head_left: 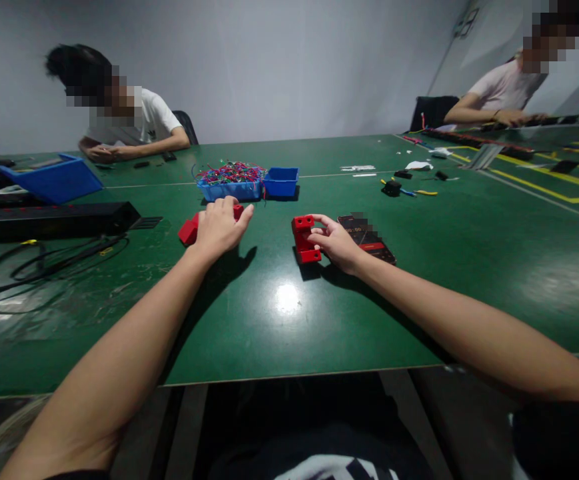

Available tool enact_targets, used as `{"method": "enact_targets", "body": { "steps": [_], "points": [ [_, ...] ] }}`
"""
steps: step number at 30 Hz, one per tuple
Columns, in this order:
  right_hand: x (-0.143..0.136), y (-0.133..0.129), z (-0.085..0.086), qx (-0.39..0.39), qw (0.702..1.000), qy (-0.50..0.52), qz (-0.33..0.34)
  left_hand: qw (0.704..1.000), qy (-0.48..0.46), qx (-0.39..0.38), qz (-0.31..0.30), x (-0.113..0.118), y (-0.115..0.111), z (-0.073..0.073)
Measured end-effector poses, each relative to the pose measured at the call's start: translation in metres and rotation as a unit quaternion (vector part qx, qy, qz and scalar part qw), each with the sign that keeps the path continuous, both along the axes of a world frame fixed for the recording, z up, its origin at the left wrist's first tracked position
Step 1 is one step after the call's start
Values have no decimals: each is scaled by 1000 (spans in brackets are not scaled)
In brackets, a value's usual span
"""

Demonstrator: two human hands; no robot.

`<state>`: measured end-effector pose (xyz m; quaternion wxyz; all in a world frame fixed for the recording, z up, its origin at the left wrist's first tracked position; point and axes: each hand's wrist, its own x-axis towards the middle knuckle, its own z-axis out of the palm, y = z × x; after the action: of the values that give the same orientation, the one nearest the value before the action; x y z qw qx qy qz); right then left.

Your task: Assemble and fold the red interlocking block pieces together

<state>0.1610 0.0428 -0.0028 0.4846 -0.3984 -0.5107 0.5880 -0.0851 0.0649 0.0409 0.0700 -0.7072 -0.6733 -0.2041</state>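
My right hand (336,241) grips a red C-shaped block (302,230) by its right side, with the fingertips in its recess. Small dark holes show on the block's two ends, and it stands at or just above the green tabletop. Over to the left, my left hand (220,227) lies across a second red block (188,231), fingers bent over it and thumb out to the right. Most of that block is hidden under the hand; a corner shows at the left and another bit beyond the fingers. Behind my right wrist lies a phone (369,240) with a lit screen.
A blue bin (232,192) heaped with coloured wires stands beside another blue bin (282,183). Black cables (44,267) and a long black bar (59,223) lie left. Pliers (425,193) and black tape lie at the right. Two people sit across the table (289,340).
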Motion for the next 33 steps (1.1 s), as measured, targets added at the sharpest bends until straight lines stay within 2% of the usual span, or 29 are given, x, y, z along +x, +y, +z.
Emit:
{"method": "enact_targets", "body": {
  "steps": [7, 11, 17, 20, 33],
  "points": [
    [0, -1, 1, 9, 1000, -5, 5, 994, -44, 21, 97, -32, 14, 4],
    [0, -1, 1, 10, 1000, -4, 7, 988, -78, 12, 134, -53, 23, 0],
    [-1, -1, 0, 11, 1000, -2, 7, 985, -90, -21, 144, -82, 36, -15],
    [0, 0, -1, 15, 1000, -6, 10, 986, -87, -54, 129, -91, 40, -22],
    [-1, 0, -1, 13, 1000, -4, 11, 987, -98, -51, 115, -100, 42, -33]
  ]
}}
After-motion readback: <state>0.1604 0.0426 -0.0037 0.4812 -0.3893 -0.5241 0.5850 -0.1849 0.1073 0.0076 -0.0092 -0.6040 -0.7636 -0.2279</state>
